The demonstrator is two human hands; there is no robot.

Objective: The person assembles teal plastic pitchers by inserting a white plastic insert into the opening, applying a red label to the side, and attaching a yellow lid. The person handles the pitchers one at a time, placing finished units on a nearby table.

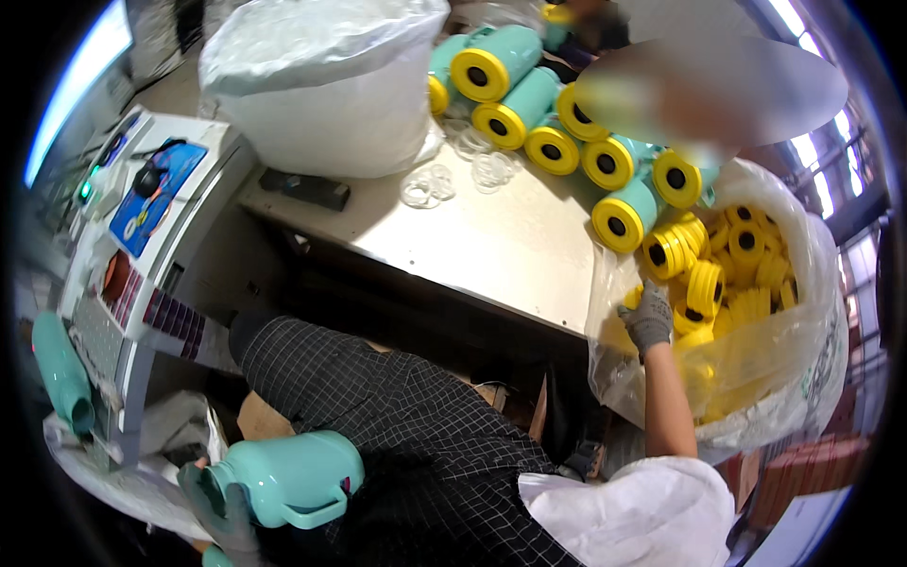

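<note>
While reaching into clear plastic bag (803, 350) at right edge of table (510, 246), right hand (648, 319) in grey glove sits down among yellow caps (746, 274); nearest caps touching fingers, rest of heap lying up and to the right of hand, farther into bag. Fingers curled around a yellow cap at bag's near wall, though whether truly clamped or just resting on it cannot tell through the plastic. Left hand (219, 506), also gloved, low at lower left, well apart from bag; fingers wrapped around neck end of teal jug (288, 477). Jug lying on its side, long axis roughly left to right, mouth toward left hand, handle on underside, body over lap in dark checked trousers (397, 416). Right hand clearly nearer to caps; left nowhere close.

Caps: bright yellow, round, ribbed-looking rims, dark centre hole, piled loose at all angles. Jug: smooth teal plastic, rounded body, no cap on it.

Elsewhere on table: row of teal jugs with yellow caps (567, 132) lying on sides, capped ends facing camera; clear rings (453, 170) scattered beside them; big white bag (331, 85) behind. Another teal jug (61, 373) at far left
</note>
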